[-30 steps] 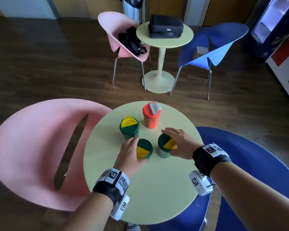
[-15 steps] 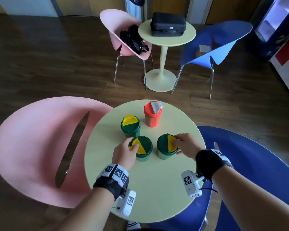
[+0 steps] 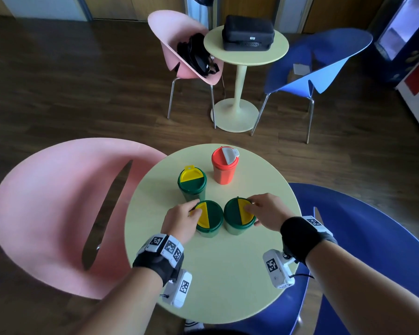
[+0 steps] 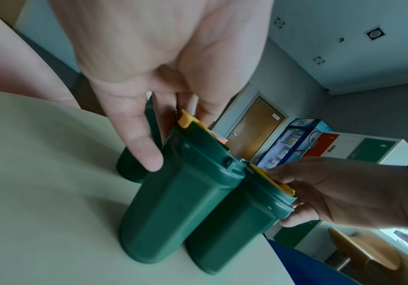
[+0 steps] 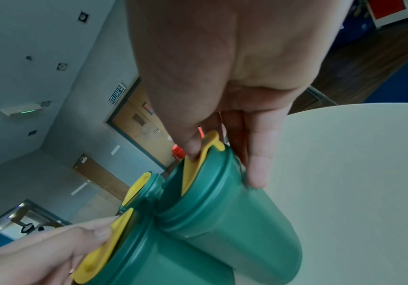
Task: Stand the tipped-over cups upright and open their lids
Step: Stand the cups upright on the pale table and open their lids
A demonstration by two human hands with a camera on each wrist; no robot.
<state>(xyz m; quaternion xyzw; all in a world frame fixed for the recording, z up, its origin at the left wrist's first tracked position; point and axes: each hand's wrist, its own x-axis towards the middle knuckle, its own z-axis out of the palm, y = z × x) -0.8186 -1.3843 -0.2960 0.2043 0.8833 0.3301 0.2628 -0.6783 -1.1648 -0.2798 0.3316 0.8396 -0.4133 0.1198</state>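
While 4 cups stand upright on the round table [image 3: 228,274], the left hand [image 3: 179,220] pinches the yellow flap of the near-left green cup [image 3: 209,220] at 9 o'clock, and the right hand [image 3: 266,213] grips the near-right green cup [image 3: 238,220], touching it, fingers on its flap at 3 o'clock.

You have three green cups [image 3: 192,187] with yellow flaps, a red cup [image 3: 223,170], and a pale-yellow surface [image 3: 228,274].
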